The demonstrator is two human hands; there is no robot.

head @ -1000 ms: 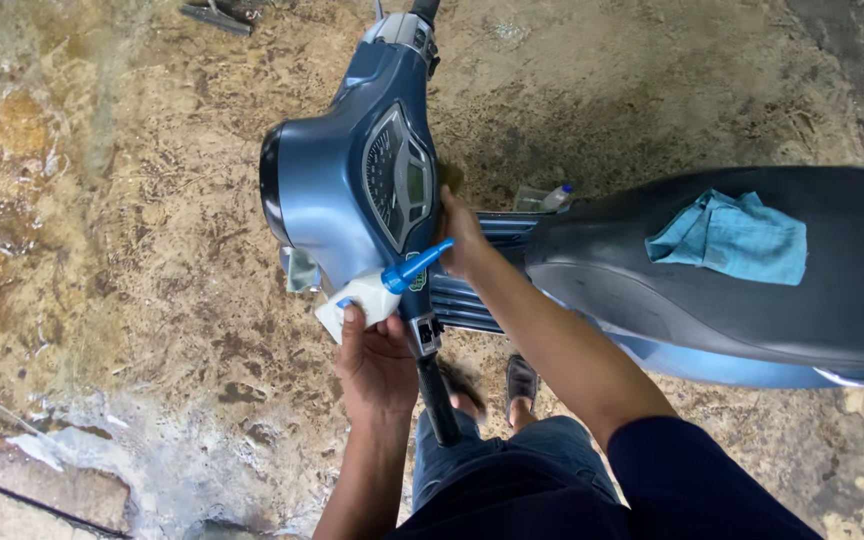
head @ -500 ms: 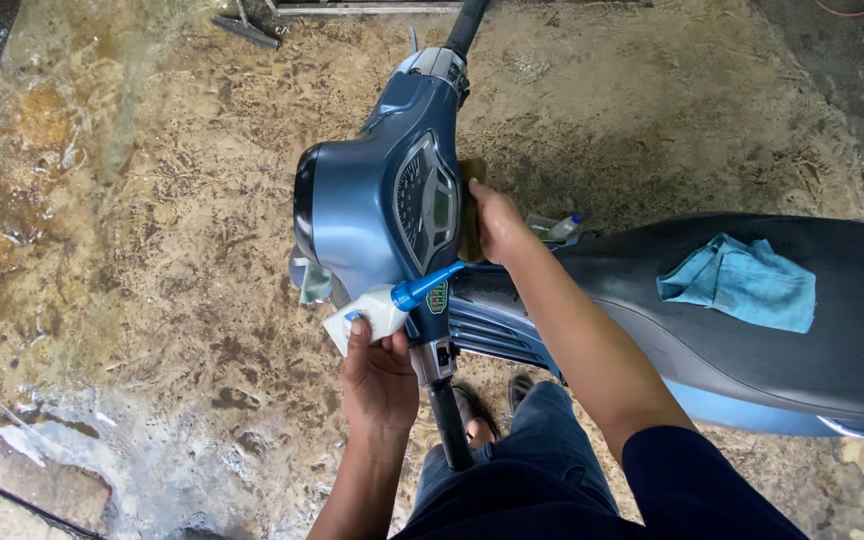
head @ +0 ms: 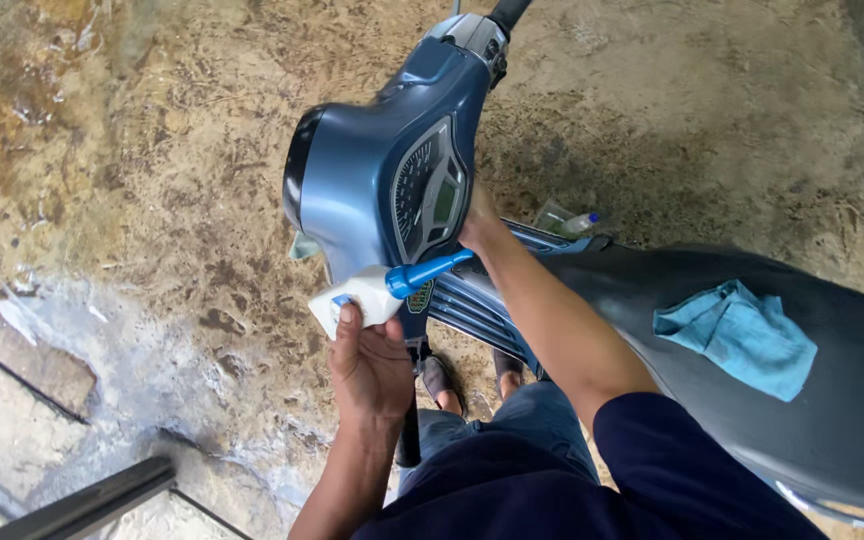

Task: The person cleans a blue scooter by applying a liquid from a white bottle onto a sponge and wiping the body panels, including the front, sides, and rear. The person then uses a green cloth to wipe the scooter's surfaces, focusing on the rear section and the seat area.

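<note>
Left hand (head: 370, 365) grip clamped on white tube (head: 357, 298) beside handlebar cowl (head: 372, 185); right hand (head: 479, 228) grip seemingly hidden, bare floor (head: 152, 180) leftward.

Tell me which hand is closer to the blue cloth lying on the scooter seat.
Right. The right hand is at the scooter's dashboard, on the side facing the blue cloth. The left hand holds a white bottle with a blue nozzle farther away, by the near handlebar.

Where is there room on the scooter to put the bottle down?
The seat is bare between the blue cloth and the right arm, and below the cloth too. The dash is crowded: the left hand holds the bottle against it, and the right hand rests beside the gauges.
</note>
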